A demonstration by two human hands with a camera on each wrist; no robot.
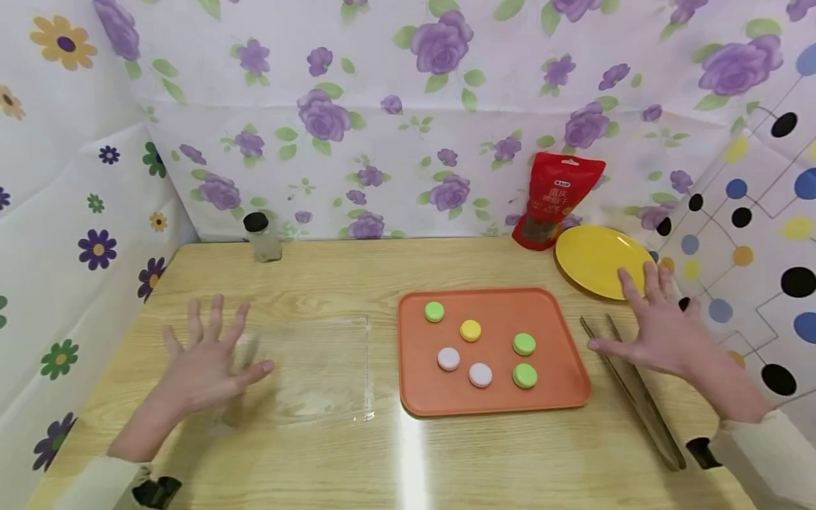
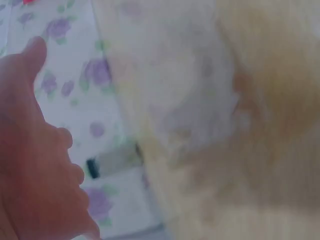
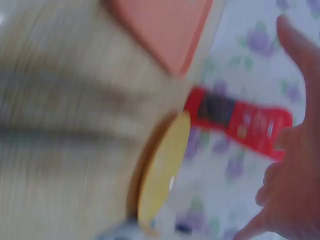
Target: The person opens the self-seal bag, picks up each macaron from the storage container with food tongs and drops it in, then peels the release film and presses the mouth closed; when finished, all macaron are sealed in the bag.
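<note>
My left hand [image 1: 204, 361] is held with fingers spread and nothing in it, overlapping the left part of a clear, see-through rectangular thing [image 1: 366, 368] on the wooden table. Fingers likewise spread, my right hand [image 1: 666, 333] hovers by the metal tongs [image 1: 644, 407], its thumb overlapping their tips in the head view. Between the hands lies an orange tray [image 1: 564, 393]. It carries three green macarons [image 1: 524, 344], one yellow macaron [image 1: 470, 330] and two pale macarons [image 1: 449, 359]. Behind the right hand's fingers is a yellow plate [image 1: 596, 258], partly covered by them.
A small jar with a black lid [image 1: 257, 223] stands at the back left. At the back right, a red pouch [image 1: 554, 202] leans against the flowered cloth [image 1: 382, 170]. Patterned cloths also hang along the left and right sides of the table [image 1: 306, 467].
</note>
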